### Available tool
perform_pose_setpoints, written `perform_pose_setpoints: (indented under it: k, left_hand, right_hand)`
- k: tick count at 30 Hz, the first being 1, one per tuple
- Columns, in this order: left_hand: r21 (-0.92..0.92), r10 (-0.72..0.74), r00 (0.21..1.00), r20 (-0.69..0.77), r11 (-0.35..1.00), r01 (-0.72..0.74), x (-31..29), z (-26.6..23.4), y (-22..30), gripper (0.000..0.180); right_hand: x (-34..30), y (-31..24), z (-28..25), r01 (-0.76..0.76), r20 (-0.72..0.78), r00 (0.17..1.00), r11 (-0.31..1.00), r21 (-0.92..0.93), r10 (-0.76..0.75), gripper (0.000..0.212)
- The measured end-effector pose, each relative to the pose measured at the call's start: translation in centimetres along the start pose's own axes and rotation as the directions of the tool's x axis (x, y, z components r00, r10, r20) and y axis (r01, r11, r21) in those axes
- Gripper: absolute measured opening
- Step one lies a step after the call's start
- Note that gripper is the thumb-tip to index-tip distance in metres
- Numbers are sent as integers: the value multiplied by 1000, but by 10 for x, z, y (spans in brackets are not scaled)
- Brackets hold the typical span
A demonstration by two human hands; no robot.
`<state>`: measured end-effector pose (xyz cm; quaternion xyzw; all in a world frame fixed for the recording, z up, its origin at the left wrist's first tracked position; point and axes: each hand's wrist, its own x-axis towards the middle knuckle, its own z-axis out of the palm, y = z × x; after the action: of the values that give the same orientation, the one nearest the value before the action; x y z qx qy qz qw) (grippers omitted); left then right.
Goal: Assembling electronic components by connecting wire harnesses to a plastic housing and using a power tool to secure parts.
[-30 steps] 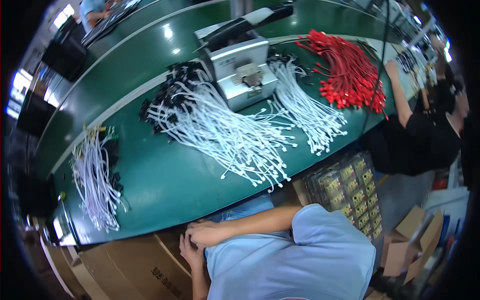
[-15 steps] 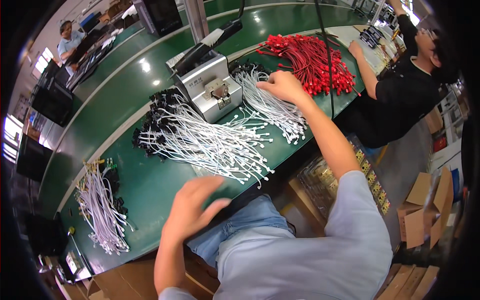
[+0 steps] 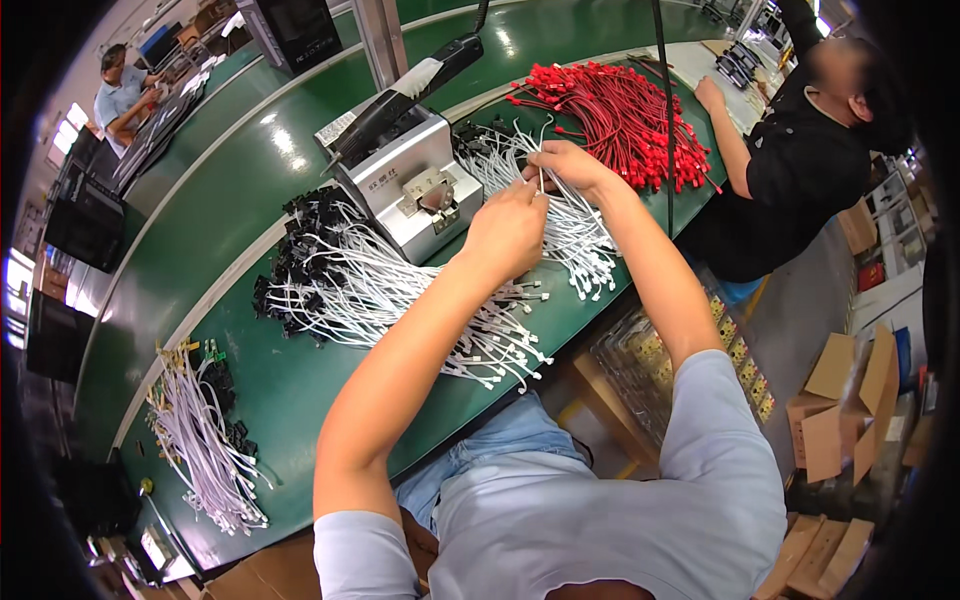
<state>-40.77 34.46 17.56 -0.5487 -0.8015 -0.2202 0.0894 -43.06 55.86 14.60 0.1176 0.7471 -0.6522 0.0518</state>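
Note:
Both of my hands meet over the right-hand pile of white cables (image 3: 585,250), on the far side of the silver bench machine (image 3: 400,185). My right hand (image 3: 568,168) is closed in a pinch on a white cable (image 3: 541,178), which stands up between the fingers. Just below it, my left hand (image 3: 508,232) has its fingers drawn together on the same cable; its fingertips are partly hidden. A larger pile of white cables (image 3: 375,285) with black connectors (image 3: 300,245) spreads left of the machine, partly behind my left forearm.
Red cables (image 3: 625,125) are heaped at the far right of the green bench (image 3: 330,400). A smaller white bundle (image 3: 205,450) lies at the left. A black cord (image 3: 665,120) hangs over the bench. A co-worker in black (image 3: 800,170) sits at the right, near open cardboard boxes (image 3: 845,410).
My left hand has moved from the near bench edge up and right to join the right hand. The right hand has gone from spread fingers to a pinch on a white cable.

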Motion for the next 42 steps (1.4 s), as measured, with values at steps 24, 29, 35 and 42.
perform_pose_setpoints:
  k: [24,29,35,42]
  left_hand:
    - [-142,-174,981,89,972,186,10,24,-13,35]
    - [133,-42,985,-169,989,65,19,67,-28,36]
    - [139,-135,973,188,984,109,18,67,-24,67]
    - [207,-173,966,191,969,133,14,69,-18,75]
  right_hand:
    - [-26,-42,-10,-66,22,998,996,58,65,27]
    - [-22,-63,-12,-145,171,977,984,104,126,24]
    - [-20,-132,-53,-7,138,990,997,81,-4,27]
    - [2,-118,-23,-73,-29,997,899,-432,67,29]
